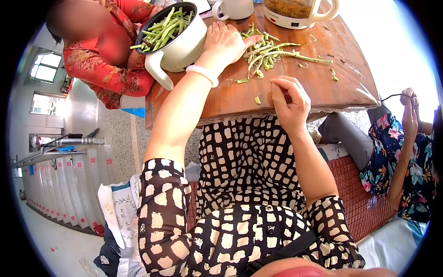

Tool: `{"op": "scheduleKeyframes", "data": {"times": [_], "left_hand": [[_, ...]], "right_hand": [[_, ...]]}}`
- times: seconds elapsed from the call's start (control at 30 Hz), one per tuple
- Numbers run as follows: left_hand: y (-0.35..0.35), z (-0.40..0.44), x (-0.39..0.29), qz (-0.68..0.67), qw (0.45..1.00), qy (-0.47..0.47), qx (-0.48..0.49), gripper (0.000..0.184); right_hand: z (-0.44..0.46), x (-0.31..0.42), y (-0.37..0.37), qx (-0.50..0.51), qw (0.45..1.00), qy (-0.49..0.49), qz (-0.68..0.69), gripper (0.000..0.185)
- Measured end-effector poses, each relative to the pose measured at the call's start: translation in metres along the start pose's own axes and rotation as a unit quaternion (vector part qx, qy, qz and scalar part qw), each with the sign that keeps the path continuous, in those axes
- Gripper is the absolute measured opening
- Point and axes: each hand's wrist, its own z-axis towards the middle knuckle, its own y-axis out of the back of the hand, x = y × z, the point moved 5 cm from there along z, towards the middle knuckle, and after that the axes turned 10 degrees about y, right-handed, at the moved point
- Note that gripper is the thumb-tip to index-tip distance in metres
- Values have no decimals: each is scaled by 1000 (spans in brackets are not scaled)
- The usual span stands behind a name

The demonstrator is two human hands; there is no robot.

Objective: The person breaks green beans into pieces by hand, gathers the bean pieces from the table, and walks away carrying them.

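Wooden tabletop (332, 94) spreads before us, a heap of green beans (270, 54) lying on it among scattered trimmings (257, 100), with cut pieces filling the white pot (187, 51) to the left. Our left hand (225, 45) reaches palm down between pot and heap, thumb spread wide beside the beans. Our right hand (291, 102) curls narrow above the near edge (we cannot tell whether it pinches anything).
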Motion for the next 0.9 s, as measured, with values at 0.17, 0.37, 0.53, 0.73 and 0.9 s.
{"op": "scheduleKeyframes", "data": {"times": [0.17, 0.37, 0.53, 0.73, 0.9], "left_hand": [[-28, 42, 1, -144, 961, 131, 195, 114], [-39, 24, 8, -139, 984, 93, 70, 103], [0, -29, 4, -384, 917, -91, -61, 73], [-18, -8, 20, -241, 967, -6, -85, 99], [-41, 15, 15, -173, 984, 44, -3, 101]], "right_hand": [[-2, -3, 0, 2, 1000, 5, 8, 8], [-2, -1, 0, 8, 1000, 13, 7, 9], [-1, 2, -3, 5, 999, 33, 4, 10], [-2, 3, -5, 4, 1000, 12, 7, 9], [2, 8, -4, 2, 997, 72, -26, 12]]}}
